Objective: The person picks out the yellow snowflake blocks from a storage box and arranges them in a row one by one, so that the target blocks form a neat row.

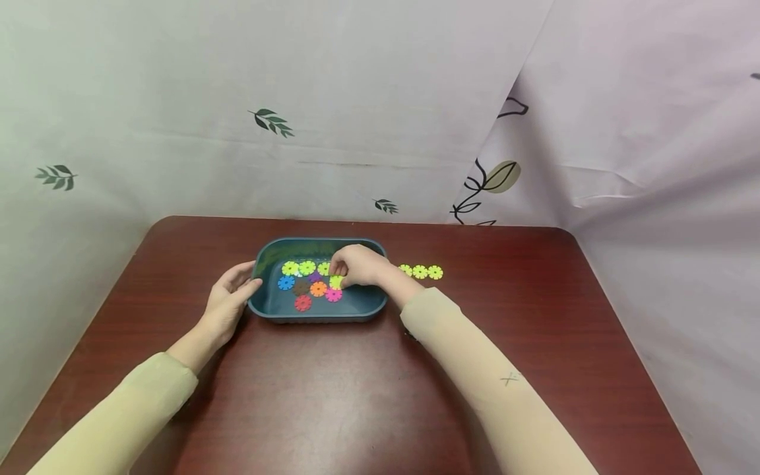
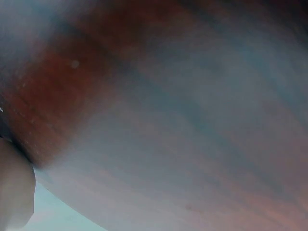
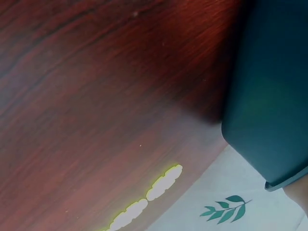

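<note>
A dark teal plastic tray [image 1: 273, 310] holds several notched, flower-shaped plastic discs. On its left rim my left hand [image 1: 228, 300] grips with the thumb at the edge and the fingers along the outer side. My right hand [image 1: 361, 265] reaches over the right side into the tray, fingers curled, pinching a yellow-green disc [image 1: 336, 282]. Close by lie a pink disc [image 1: 334, 295], an orange disc [image 1: 318, 289], a brown disc [image 1: 301, 287], a red disc [image 1: 303, 303] and a blue disc [image 1: 286, 282]. A purple disc is partly covered. More yellow-green discs [image 1: 307, 267] line the far side.
Right of the tray, a row of yellow-green discs [image 1: 420, 272] lies on the reddish-brown wooden table [image 1: 332, 396]. A pale curtain with leaf prints [image 1: 332, 165] hangs behind the table. In the left wrist view, the surface is mostly blurred.
</note>
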Action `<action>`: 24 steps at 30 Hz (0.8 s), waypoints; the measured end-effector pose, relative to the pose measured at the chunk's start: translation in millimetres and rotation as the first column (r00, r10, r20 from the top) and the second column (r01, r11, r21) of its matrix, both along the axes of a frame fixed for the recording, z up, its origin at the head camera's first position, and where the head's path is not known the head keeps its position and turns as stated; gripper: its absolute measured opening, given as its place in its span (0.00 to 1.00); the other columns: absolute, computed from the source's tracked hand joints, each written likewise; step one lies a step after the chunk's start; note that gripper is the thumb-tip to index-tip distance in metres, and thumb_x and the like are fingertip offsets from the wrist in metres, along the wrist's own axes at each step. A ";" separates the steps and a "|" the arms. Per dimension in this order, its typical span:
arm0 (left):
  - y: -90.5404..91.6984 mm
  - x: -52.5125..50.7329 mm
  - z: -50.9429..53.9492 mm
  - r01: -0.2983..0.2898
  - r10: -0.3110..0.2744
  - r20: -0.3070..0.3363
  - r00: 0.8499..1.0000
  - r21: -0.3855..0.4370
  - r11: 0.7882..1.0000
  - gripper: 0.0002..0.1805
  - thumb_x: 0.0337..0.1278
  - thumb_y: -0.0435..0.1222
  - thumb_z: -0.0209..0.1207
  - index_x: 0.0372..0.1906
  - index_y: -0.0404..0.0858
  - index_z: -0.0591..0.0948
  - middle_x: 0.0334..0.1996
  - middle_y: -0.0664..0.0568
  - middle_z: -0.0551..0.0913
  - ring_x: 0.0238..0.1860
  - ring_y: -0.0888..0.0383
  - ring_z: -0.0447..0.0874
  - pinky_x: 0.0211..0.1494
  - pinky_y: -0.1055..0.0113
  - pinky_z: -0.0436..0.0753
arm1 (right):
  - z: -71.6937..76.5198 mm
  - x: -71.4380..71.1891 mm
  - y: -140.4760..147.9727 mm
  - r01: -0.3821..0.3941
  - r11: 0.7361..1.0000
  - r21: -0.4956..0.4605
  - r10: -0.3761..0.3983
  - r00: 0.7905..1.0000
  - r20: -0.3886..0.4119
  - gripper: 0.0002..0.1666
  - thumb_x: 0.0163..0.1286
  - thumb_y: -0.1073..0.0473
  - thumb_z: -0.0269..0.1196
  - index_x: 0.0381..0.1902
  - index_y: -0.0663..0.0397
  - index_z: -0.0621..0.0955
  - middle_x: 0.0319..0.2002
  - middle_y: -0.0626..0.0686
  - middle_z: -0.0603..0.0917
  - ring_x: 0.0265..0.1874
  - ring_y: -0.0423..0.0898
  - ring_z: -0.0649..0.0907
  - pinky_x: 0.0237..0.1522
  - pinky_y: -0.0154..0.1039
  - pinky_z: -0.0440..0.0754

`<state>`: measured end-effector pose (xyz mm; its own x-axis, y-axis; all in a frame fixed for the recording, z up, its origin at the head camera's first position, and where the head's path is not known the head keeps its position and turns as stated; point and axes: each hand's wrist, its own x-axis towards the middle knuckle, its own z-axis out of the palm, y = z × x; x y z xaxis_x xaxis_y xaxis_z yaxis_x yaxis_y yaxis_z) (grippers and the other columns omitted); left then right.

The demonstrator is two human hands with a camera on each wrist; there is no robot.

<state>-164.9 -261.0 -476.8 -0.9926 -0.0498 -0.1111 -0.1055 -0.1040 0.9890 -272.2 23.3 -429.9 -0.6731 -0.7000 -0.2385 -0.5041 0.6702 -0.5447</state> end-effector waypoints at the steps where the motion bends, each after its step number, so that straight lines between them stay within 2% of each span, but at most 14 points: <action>1: 0.1 0.1 0.1 0.000 0.000 -0.001 1.000 0.001 1.000 0.19 0.77 0.32 0.60 0.67 0.45 0.76 0.56 0.70 0.79 0.62 0.71 0.74 0.56 0.84 0.80 | 0.1 0.4 -0.2 0.000 1.000 0.001 0.000 1.000 -0.002 0.16 0.70 0.64 0.74 0.54 0.55 0.87 0.50 0.54 0.89 0.50 0.47 0.86 0.56 0.38 0.84; 17: 0.3 0.4 -1.7 0.002 -0.001 -0.025 1.000 0.028 1.000 0.18 0.77 0.30 0.60 0.64 0.46 0.78 0.55 0.71 0.82 0.60 0.73 0.78 0.54 0.83 0.81 | 1.4 4.7 -1.4 0.006 1.000 0.019 -0.006 0.999 -0.039 0.14 0.69 0.62 0.75 0.52 0.54 0.87 0.47 0.53 0.88 0.48 0.46 0.85 0.54 0.37 0.84; 24: -0.1 -0.3 -1.2 0.001 0.000 -0.021 1.000 0.026 1.000 0.18 0.77 0.30 0.60 0.64 0.46 0.78 0.55 0.70 0.82 0.59 0.72 0.79 0.53 0.83 0.82 | 3.0 5.2 -0.6 0.030 0.999 -0.011 -0.031 0.999 -0.035 0.09 0.71 0.63 0.73 0.48 0.53 0.86 0.45 0.53 0.88 0.45 0.46 0.85 0.52 0.38 0.84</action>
